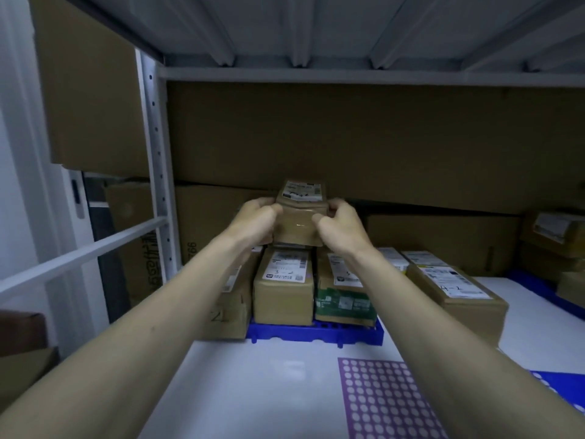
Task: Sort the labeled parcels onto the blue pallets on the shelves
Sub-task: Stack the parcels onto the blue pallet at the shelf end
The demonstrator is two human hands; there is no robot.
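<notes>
A small parcel (300, 213) is gripped between both hands, the left hand (257, 220) curled round its left side and the right hand (338, 224) round its right, thumbs pressed onto the near face. It is held up above the row of boxes that stands on the blue pallet (316, 333), which lies below and nearer than the hands.

The parcel is judged to be light, since it is carried at arm's reach with fingers alone. Its cardboard looks stiff enough but slightly dented and creased near the top (a soft spot, probably), so squeezing hard there is best avoided. The tape across the near face is glossy and may be slippery; the bare cardboard sides, where the fingers already sit, give the surer hold.

It is a brown box, taller than it is wide, with a white printed label (302, 189) on its upper face, just beyond the fingertips. The writing on that label cannot be read.

Directly beneath the hands a box marked 3-2 (284, 285) stands on the pallet, and below the right forearm lies a box marked 4-2 (456, 288).
</notes>
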